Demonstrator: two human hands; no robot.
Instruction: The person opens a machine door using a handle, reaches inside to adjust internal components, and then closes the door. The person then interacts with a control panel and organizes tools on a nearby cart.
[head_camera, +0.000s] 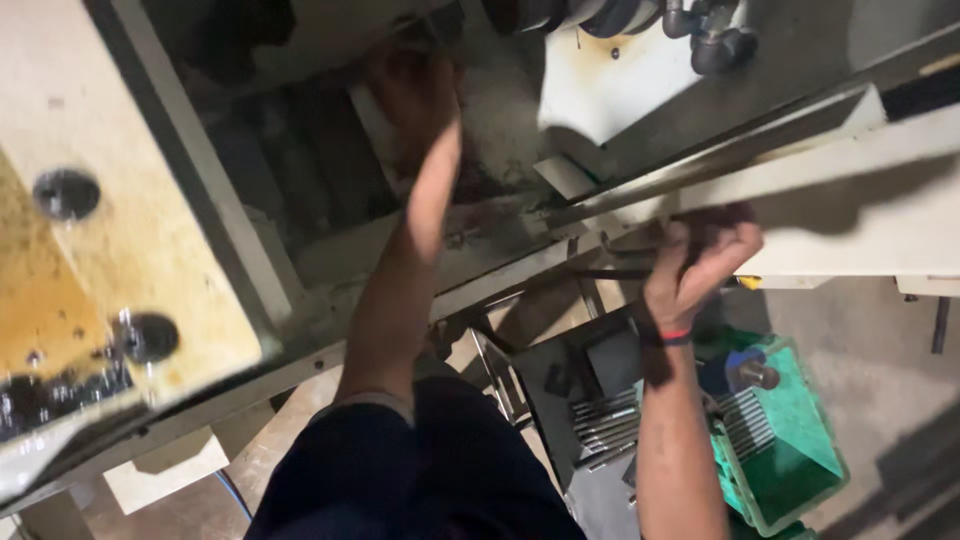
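Left hand (420, 90) reaches up into machine housing (300, 170), top centre; right hand (700, 262) grips dark rod (615, 273); green crate (800, 440) lower right.

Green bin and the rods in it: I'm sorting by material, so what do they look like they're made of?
The green bin looks like moulded plastic: an even matte green with a paler, rounded rim. The rods look like bare metal, probably steel: thin, straight and grey with bright glints. The right hand is above them, at the machine's edge.
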